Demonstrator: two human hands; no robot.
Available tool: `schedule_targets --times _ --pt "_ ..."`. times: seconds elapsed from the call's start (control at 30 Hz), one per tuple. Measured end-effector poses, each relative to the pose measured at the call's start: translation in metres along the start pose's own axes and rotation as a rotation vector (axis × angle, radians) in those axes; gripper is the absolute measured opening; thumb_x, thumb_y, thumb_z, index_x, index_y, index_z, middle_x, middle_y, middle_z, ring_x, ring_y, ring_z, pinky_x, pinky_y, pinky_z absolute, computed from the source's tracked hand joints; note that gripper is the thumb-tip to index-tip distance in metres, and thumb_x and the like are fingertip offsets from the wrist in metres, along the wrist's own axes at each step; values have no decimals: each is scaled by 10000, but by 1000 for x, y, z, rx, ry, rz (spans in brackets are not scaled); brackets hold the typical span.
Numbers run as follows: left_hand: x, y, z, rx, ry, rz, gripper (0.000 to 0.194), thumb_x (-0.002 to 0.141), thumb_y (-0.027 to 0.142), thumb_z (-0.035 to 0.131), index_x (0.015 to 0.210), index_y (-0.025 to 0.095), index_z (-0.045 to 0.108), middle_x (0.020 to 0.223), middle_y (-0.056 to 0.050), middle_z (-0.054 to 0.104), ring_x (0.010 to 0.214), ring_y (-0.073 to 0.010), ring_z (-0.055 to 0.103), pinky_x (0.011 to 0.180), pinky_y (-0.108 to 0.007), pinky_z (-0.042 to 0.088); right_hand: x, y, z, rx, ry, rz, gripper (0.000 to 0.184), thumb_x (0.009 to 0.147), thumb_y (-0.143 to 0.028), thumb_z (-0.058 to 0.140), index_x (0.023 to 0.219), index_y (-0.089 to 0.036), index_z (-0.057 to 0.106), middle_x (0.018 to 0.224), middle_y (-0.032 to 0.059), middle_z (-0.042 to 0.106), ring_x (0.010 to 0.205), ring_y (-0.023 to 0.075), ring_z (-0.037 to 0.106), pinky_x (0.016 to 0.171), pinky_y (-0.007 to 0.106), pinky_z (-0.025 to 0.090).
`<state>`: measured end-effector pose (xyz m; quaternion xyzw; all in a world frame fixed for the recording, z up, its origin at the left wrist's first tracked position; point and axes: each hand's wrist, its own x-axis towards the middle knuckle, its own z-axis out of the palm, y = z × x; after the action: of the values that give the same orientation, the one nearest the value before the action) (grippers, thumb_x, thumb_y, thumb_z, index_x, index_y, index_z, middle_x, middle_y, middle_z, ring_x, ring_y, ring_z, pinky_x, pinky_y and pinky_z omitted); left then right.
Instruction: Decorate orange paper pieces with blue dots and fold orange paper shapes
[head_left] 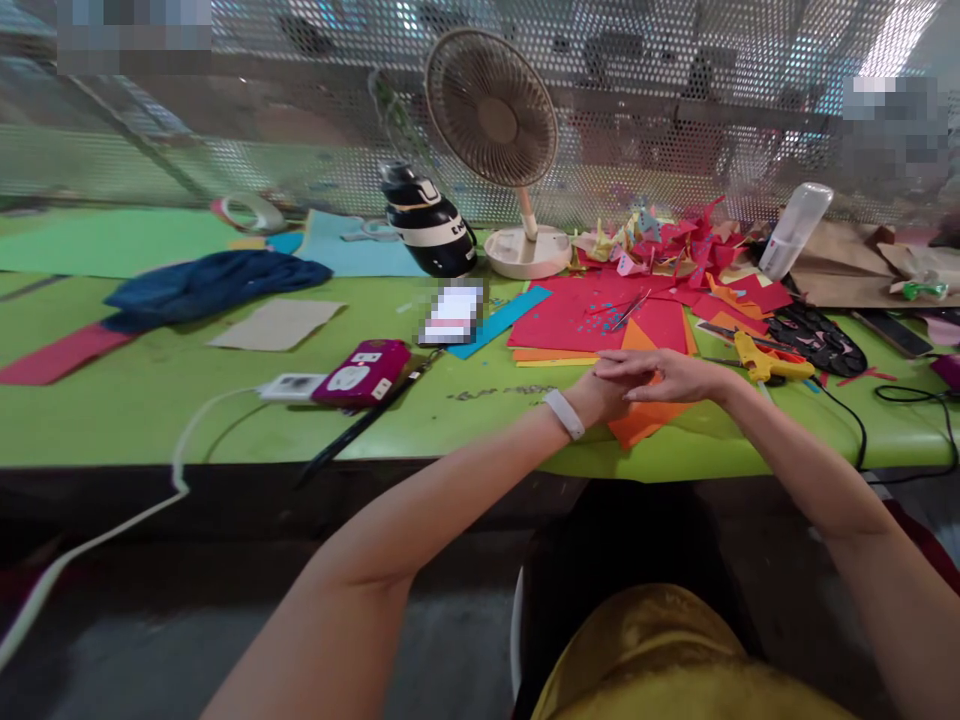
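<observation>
Right hand (671, 376), thumb and fingers parted, is lying across left hand (606, 393), whose closure is hidden; black flask (431, 228) is standing capped, contents unseen.

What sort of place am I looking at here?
Probably a paper-craft workspace, though I cannot tell in what building. The signs: stacked red and orange paper sheets, a heap of folded red and yellow paper shapes, and a yellow pistol-shaped glue gun on a green tabletop.
</observation>
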<state>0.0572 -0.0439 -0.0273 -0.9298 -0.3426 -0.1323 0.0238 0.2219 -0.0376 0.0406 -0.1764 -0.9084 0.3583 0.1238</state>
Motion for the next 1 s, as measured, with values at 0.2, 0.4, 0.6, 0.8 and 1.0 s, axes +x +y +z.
schedule_targets --times 0.2,0.4,0.6,0.8,1.0 --pt "-7 9 -28 88 -205 -119 376 943 174 413 1262 72 585 1162 -226 689 1023 -321 692 795 -402 542 -27 6 -1 -52 178 74 548 880 -264 637 1420 -280 550 1504 80 515 1403 244 472 1189 469 339" --pt "-29 -9 -38 -74 -132 -135 557 985 449 472 1454 148 453 1564 -203 397 1448 -322 378 1152 -477 336 -68 15 8 -243 144 207 900 751 -630 734 1506 -242 434 1564 132 418 1464 308 371 1200 541 304" --pt "-36 -20 -34 -160 -320 -236 883 915 747 342 1554 138 309 1637 -215 207 1521 -336 206 1213 -491 165 -68 18 27 -437 80 303 787 834 -594 674 1464 -156 498 1539 168 433 1445 337 394 1204 532 310" --pt "-39 -21 -30 -168 -247 -211 841 926 744 306 1540 172 352 1662 -167 157 1526 -306 198 1215 -454 162 -65 17 27 -549 112 183 513 922 -468 623 1336 -166 629 1418 143 584 1323 286 560 1132 464 441" --pt "-37 -27 -28 -184 -307 -190 863 918 754 311 1554 171 320 1648 -159 214 1523 -297 211 1223 -468 109 -73 18 18 -600 90 133 504 891 -493 657 1286 -181 662 1365 116 637 1277 290 598 1097 461 478"
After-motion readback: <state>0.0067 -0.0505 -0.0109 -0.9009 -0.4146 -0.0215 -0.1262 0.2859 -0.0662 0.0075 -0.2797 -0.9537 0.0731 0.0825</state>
